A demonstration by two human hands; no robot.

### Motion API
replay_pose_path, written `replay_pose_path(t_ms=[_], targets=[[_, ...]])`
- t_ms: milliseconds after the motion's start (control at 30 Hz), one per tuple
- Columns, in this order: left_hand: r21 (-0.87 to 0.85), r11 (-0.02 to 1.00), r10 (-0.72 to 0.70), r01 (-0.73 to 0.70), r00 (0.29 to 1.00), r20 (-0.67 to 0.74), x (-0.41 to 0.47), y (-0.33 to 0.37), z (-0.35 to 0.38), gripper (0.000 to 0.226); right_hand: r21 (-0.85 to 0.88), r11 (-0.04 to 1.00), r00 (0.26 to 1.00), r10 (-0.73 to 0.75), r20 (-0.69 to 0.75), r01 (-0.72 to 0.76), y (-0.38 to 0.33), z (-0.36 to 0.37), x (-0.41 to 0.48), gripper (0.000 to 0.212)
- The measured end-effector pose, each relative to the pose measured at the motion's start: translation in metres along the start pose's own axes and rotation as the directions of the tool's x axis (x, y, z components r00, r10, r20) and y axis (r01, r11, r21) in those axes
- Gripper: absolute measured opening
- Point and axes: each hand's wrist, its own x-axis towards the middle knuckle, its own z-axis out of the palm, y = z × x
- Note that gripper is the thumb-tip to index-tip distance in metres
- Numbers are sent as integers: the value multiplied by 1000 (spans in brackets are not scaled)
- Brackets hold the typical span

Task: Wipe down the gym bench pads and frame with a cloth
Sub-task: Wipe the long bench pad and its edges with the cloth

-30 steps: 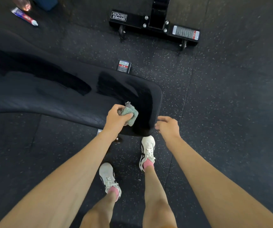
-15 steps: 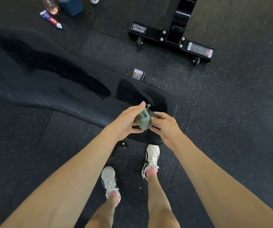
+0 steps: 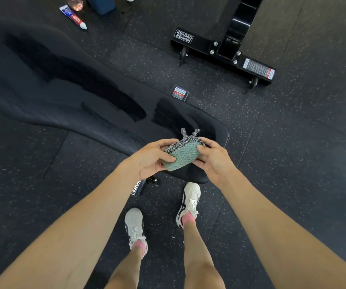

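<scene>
A folded green cloth (image 3: 180, 158) with a black-and-white checked side is held above the near end of the black bench pad (image 3: 68, 105). My left hand (image 3: 150, 158) grips its left end and my right hand (image 3: 215, 160) pinches its right end. Dark wet streaks run along the middle of the pad and across its rounded near end. A bit of the bench frame (image 3: 136, 187) with white lettering shows below my left wrist; the rest of the frame is hidden under the pad.
Another machine's black base (image 3: 222, 53) with small wheels stands on the speckled rubber floor at the upper right. A tube (image 3: 73, 17), a bottle (image 3: 75, 2) and a blue container (image 3: 101, 4) lie at the top left. My two shoes (image 3: 188, 203) stand just below the pad's end.
My left hand lifted the cloth off the pad's end. My right hand came over from the pad's edge and took hold of the cloth, which now lies spread flatter between both hands.
</scene>
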Motion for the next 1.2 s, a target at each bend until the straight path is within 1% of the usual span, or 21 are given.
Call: replay_pose_path(t_ms=[133,200,233,267,300,333,367,400,433,500,533,600,667,767,867,933,1000,1067,1133,1167,1200], targets=[[186,975,-136,121,988,71,-1,0,7,34,32,999,996,28,87,-31,1,3,-1,28],[190,974,-130,123,991,22,2,0,13,28,38,999,1000,6,10,-6,4,4,2,29],[174,979,-102,106,994,-29,4,0,16,26,-42,998,995,-43,-95,39,6,3,4,32],[170,981,-77,92,993,-90,7,1,18,25,-236,968,965,-143,-220,89,8,1,7,35],[184,979,-59,87,987,-152,10,1,21,25,-473,873,910,-287,-299,120,11,-1,9,38],[219,971,-46,92,977,-208,13,2,23,26,-650,745,854,-430,-293,152,13,-2,8,38],[268,958,-28,97,967,-252,15,2,25,28,-744,635,814,-533,-230,206,14,-3,6,37],[320,943,-1,96,959,-284,18,2,26,30,-777,569,808,-572,-139,270,14,-1,3,35],[361,928,28,86,954,-299,20,2,27,31,-786,525,827,-562,-33,326,15,0,1,36],[390,919,63,51,960,-274,23,4,30,33,-798,466,884,-436,170,383,18,4,0,44],[382,924,68,29,969,-239,23,4,31,33,-800,460,904,-361,228,385,20,5,1,51],[391,920,80,-4,981,-179,23,5,30,29,-777,506,922,-291,255,374,22,4,3,64],[427,904,84,-14,986,-146,23,5,27,26,-766,521,922,-291,255,376,24,0,6,69],[478,878,92,-26,989,-115,25,4,23,22,-772,518,924,-296,243,368,25,-5,8,69],[550,835,87,-37,994,-65,25,3,26,16,-760,574,944,-289,161,305,23,-8,10,65],[546,836,90,-52,995,-43,27,3,29,16,-742,614,953,-281,111,268,22,-12,12,58],[490,867,141,-91,988,-64,29,2,32,27,-704,676,966,-251,57,217,20,-16,14,49],[430,896,180,-113,977,-118,32,2,36,43,-607,781,978,-206,-25,150,16,-19,15,38],[463,884,144,-58,978,-153,34,0,42,62,-447,891,985,-141,-95,85,11,-21,16,30],[448,893,103,-26,984,-149,35,-3,45,68,-370,927,989,-103,-109,56,9,-21,17,29],[399,917,63,-6,989,-130,37,-5,50,67,-334,942,990,-81,-116,38,8,-23,19,29]])
